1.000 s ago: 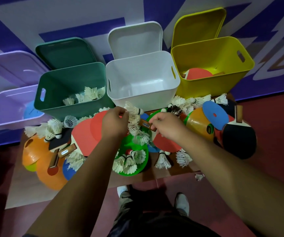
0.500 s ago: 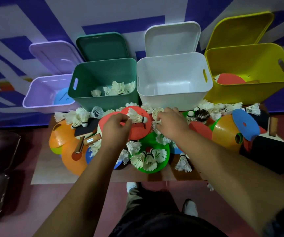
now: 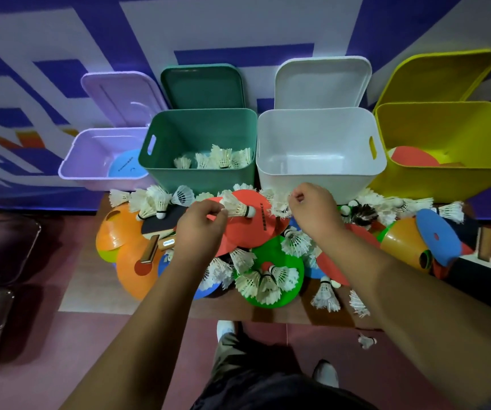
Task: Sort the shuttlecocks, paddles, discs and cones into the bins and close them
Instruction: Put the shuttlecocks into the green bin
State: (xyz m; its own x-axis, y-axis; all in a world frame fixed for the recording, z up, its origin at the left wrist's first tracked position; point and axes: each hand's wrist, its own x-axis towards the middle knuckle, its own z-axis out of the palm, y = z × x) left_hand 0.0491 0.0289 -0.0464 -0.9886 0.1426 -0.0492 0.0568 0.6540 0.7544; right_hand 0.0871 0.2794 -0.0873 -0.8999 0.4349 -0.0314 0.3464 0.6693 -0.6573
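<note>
Table (image 3: 271,316) – four open bins; left hand (image 3: 201,229) pinches shuttlecock (image 3: 235,206), right hand (image 3: 312,210) pinches another

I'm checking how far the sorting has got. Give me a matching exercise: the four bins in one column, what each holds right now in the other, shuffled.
Bins:
1. purple bin
2. green bin
3. white bin
4. yellow bin

Contents:
A. red paddle
B. nothing visible
C. shuttlecocks
D. blue disc

Pairs: 1-D, 2-C, 3-B, 4-A
</note>
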